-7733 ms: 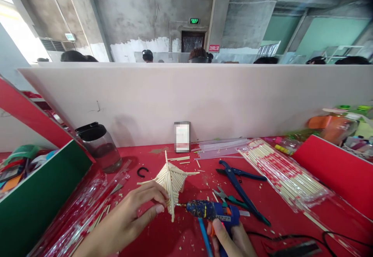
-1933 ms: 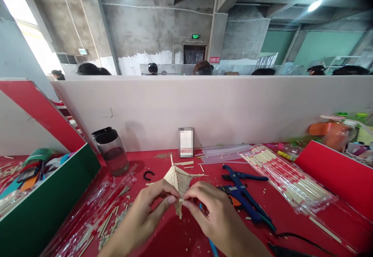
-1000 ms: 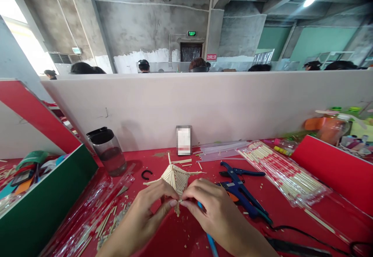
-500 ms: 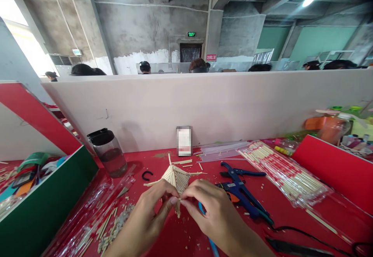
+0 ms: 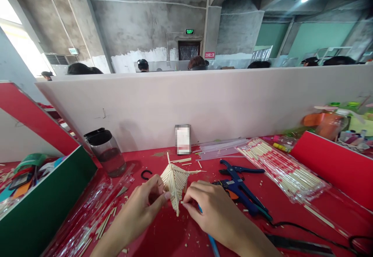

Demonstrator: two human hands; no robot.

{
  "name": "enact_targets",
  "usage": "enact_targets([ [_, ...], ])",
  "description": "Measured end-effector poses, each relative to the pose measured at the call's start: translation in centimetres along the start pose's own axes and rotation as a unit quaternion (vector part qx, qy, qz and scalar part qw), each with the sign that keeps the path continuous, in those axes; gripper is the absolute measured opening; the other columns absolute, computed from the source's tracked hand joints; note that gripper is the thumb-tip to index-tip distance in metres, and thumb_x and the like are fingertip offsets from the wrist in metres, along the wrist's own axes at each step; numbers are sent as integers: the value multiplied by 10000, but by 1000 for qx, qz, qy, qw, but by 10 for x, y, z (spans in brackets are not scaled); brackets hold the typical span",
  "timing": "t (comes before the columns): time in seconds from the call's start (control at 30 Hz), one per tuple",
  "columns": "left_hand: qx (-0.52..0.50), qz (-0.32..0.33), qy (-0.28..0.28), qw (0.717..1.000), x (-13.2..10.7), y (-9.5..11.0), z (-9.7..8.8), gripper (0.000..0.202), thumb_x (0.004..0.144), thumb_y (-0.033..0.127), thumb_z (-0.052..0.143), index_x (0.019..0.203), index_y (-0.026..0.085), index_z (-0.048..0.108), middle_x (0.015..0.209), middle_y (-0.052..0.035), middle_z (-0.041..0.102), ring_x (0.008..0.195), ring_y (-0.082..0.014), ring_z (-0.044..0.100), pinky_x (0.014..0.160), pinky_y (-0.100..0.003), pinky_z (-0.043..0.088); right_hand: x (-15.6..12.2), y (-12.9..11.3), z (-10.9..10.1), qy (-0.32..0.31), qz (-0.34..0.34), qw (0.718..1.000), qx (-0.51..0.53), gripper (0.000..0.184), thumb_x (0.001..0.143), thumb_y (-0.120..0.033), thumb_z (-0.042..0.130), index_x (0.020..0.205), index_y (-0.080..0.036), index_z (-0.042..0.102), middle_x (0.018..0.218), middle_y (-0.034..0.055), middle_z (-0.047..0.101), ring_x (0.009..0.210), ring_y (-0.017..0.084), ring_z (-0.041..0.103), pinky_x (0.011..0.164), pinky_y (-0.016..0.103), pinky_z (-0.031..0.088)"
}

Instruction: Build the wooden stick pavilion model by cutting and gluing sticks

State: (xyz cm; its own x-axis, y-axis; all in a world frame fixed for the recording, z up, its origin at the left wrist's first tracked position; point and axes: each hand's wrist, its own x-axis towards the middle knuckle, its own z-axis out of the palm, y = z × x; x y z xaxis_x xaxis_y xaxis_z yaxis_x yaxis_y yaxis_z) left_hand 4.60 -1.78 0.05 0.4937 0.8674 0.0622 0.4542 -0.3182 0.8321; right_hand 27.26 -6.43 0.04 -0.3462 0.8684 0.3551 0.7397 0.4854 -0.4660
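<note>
Fingertips of the right hand (image 5: 212, 210) are hidden behind the stick model (image 5: 175, 181), which is pinched between both grips; the left hand (image 5: 142, 206) is closed on its left edge, above the tabletop (image 5: 180, 237).

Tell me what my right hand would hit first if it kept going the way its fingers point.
Your right hand points left, so it would likely meet the stick model first, then your left hand.

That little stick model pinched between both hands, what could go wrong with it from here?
The stick model is held only by fingertips of the left hand and right hand, so a hard squeeze might snap its thin sticks. The glue gun lies just beside the right hand; brushing its nozzle could burn if it is hot.
</note>
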Motion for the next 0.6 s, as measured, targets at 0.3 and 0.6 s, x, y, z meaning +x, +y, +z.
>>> enact_targets([
  [0.3,-91,13,-25,995,5,-13,13,364,1009,444,599,776,230,419,729,45,507,663,-140,483,617,-257,355,2,0,3,2,9,1000,13,150,895,-91,718,829,-211,658,827,-23,709,771,153,651,679,261,388],
  [0.6,-136,19,-35,990,7,-20,15,362,1007,396,618,768,233,399,719,50,487,654,-133,469,627,-257,361,2,-1,3,3,23,999,22,135,897,-103,718,831,-211,669,824,-19,704,767,158,658,674,263,405],
])
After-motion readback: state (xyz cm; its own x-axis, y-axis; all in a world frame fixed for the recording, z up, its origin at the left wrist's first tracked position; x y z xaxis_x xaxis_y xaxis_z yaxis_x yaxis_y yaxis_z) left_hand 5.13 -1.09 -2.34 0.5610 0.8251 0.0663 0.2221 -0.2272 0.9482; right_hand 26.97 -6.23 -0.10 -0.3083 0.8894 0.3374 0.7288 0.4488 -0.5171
